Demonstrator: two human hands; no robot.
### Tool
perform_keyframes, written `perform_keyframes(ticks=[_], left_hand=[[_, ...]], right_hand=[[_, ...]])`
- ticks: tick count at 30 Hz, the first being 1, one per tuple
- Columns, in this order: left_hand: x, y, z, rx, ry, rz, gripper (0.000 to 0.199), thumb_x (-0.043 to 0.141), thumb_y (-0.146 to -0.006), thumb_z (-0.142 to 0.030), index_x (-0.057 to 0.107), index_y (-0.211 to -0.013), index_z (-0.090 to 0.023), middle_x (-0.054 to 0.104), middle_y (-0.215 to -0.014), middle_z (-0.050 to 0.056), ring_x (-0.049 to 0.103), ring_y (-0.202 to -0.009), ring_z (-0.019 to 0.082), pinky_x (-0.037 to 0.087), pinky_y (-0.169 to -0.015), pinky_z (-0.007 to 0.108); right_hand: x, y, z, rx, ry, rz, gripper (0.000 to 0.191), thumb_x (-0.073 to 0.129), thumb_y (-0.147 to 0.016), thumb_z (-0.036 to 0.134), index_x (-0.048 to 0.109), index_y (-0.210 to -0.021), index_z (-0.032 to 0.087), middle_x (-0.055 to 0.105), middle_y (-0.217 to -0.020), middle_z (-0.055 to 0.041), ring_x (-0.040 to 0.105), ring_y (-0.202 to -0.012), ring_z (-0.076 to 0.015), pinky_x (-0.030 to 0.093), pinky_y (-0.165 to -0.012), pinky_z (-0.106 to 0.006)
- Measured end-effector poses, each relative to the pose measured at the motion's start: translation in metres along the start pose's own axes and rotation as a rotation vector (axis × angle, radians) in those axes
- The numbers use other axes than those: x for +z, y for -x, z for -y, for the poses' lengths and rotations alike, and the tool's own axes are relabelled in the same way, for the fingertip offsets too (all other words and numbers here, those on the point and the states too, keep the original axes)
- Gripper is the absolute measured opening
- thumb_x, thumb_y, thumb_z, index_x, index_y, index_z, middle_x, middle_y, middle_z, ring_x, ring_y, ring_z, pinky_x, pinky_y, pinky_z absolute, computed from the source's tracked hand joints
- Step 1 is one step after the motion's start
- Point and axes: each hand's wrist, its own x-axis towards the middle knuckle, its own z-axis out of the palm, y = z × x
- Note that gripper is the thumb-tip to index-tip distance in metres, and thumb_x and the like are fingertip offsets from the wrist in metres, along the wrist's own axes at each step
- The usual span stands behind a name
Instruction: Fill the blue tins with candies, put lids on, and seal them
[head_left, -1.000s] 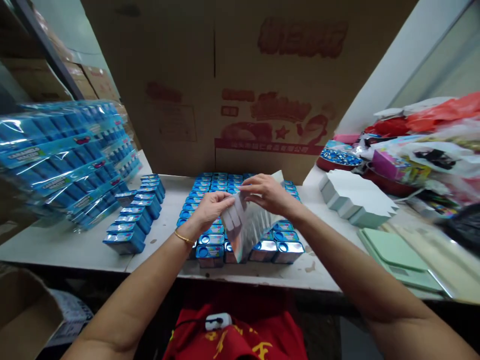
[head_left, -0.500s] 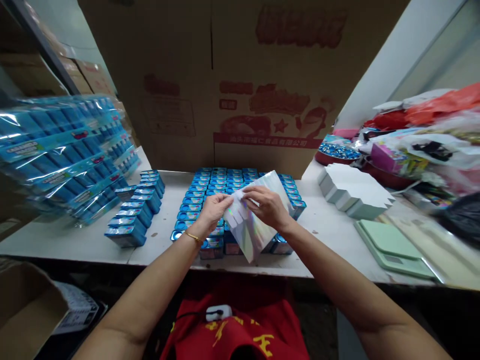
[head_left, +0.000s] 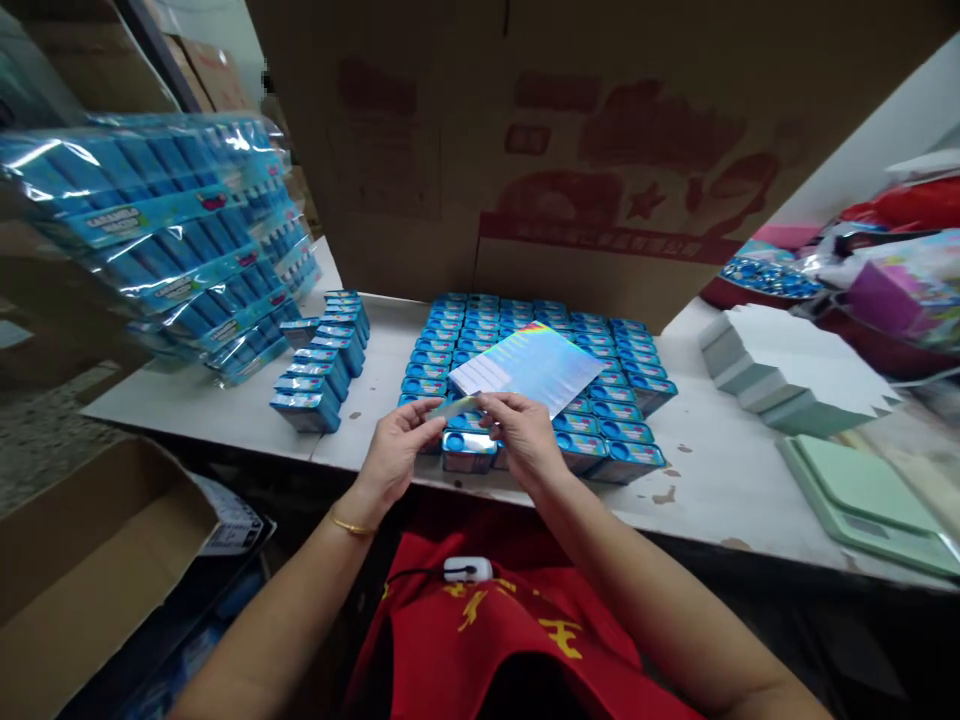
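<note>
A small thin strip [head_left: 454, 407] is pinched at its left end by my left hand [head_left: 397, 450] and at its right end by my right hand [head_left: 523, 435]. Just beyond my fingers, a shiny holographic sheet [head_left: 536, 368] lies on rows of small blue boxes [head_left: 624, 452]. The rows stand close together on the white table [head_left: 390, 345]. One blue box [head_left: 469, 450] at the front edge sits right under the strip.
More blue boxes [head_left: 306, 405] stand in a staggered row at left, beside wrapped blue packs [head_left: 180, 235]. A large carton [head_left: 450, 130] rises behind. White stacked pieces [head_left: 795, 365] and a green scale [head_left: 862, 500] are at right. An open carton [head_left: 97, 560] sits lower left.
The holographic sheet has left my hands and now lies on the boxes. Both hands have come nearer the table's front edge and hold a small strip. The camera view has shifted.
</note>
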Motion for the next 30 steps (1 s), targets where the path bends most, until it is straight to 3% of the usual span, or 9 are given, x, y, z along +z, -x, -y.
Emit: perform_keyframes(ticks=[2, 6, 9, 13, 17, 22, 27, 30], left_hand=[[-0.020, 0.005, 0.003, 0.013, -0.028, -0.056, 0.040, 0.073, -0.060, -0.027, 0.063, -0.097, -0.014, 0.063, -0.076, 0.003, 0.055, -0.063, 0.011, 0.042, -0.059, 0.023], [-0.057, -0.001, 0.006, 0.073, -0.185, -0.117, 0.039, 0.069, -0.063, -0.030, 0.062, -0.097, -0.012, 0.060, -0.066, 0.000, 0.051, -0.058, 0.009, 0.038, -0.053, 0.021], [-0.074, -0.014, 0.008, 0.113, -0.274, -0.123, 0.038, 0.067, -0.064, -0.031, 0.060, -0.097, -0.012, 0.057, -0.062, -0.002, 0.050, -0.057, 0.009, 0.037, -0.055, 0.022], [-0.088, -0.035, 0.016, 0.175, -0.395, -0.102, 0.039, 0.065, -0.067, -0.032, 0.056, -0.099, -0.012, 0.058, -0.061, -0.002, 0.053, -0.060, 0.011, 0.039, -0.061, 0.024], [-0.098, -0.047, 0.021, 0.236, -0.564, -0.093, 0.036, 0.060, -0.070, -0.033, 0.057, -0.100, -0.014, 0.060, -0.064, 0.000, 0.057, -0.065, 0.014, 0.041, -0.065, 0.026], [-0.101, -0.050, 0.022, 0.276, -0.773, -0.096, 0.030, 0.058, -0.070, -0.034, 0.061, -0.095, -0.017, 0.062, -0.066, 0.000, 0.057, -0.064, 0.015, 0.040, -0.063, 0.025], [-0.099, -0.054, 0.029, 0.061, -0.490, -0.078, 0.040, 0.064, -0.064, -0.043, 0.060, -0.091, -0.013, 0.057, -0.055, 0.000, 0.051, -0.049, 0.011, 0.036, -0.049, 0.022], [-0.098, -0.053, 0.042, -0.011, -0.346, -0.091, 0.045, 0.064, -0.065, -0.044, 0.058, -0.096, -0.012, 0.056, -0.055, -0.001, 0.049, -0.049, 0.009, 0.034, -0.046, 0.020]], right_hand=[[0.016, 0.006, -0.019, -0.061, 0.087, -0.046, 0.025, 0.067, -0.061, 0.040, 0.067, -0.069, 0.017, 0.060, -0.060, -0.0011, 0.050, -0.054, -0.0123, 0.037, -0.048, -0.024], [0.040, 0.012, -0.050, -0.321, 0.372, -0.115, 0.018, 0.059, -0.072, 0.037, 0.065, -0.069, 0.020, 0.063, -0.070, -0.0026, 0.054, -0.067, -0.0159, 0.043, -0.066, -0.030], [0.052, 0.009, -0.063, -0.478, 0.654, -0.167, 0.016, 0.055, -0.078, 0.031, 0.064, -0.070, 0.021, 0.062, -0.074, -0.0041, 0.053, -0.075, -0.0184, 0.039, -0.073, -0.033], [0.061, 0.002, -0.071, -0.526, 1.015, -0.196, 0.019, 0.050, -0.083, 0.032, 0.064, -0.075, 0.021, 0.060, -0.078, -0.0063, 0.049, -0.081, -0.0216, 0.033, -0.072, -0.035], [0.065, -0.002, -0.077, -0.535, 1.225, -0.171, 0.021, 0.046, -0.085, 0.033, 0.063, -0.078, 0.022, 0.059, -0.080, -0.0079, 0.046, -0.083, -0.0237, 0.029, -0.070, -0.035], [0.067, -0.007, -0.079, -0.577, 1.294, -0.149, 0.016, 0.051, -0.082, 0.031, 0.061, -0.073, 0.022, 0.059, -0.078, -0.0077, 0.045, -0.078, -0.0238, 0.028, -0.066, -0.034], [0.060, -0.010, -0.067, -0.497, 1.413, -0.107, 0.017, 0.050, -0.082, 0.031, 0.062, -0.086, 0.020, 0.059, -0.081, -0.0098, 0.046, -0.080, -0.0254, 0.029, -0.067, -0.036], [0.053, -0.005, -0.058, -0.580, 1.479, 0.041, 0.021, 0.044, -0.085, 0.026, 0.063, -0.094, 0.024, 0.058, -0.085, -0.0095, 0.046, -0.082, -0.0246, 0.029, -0.068, -0.037]])
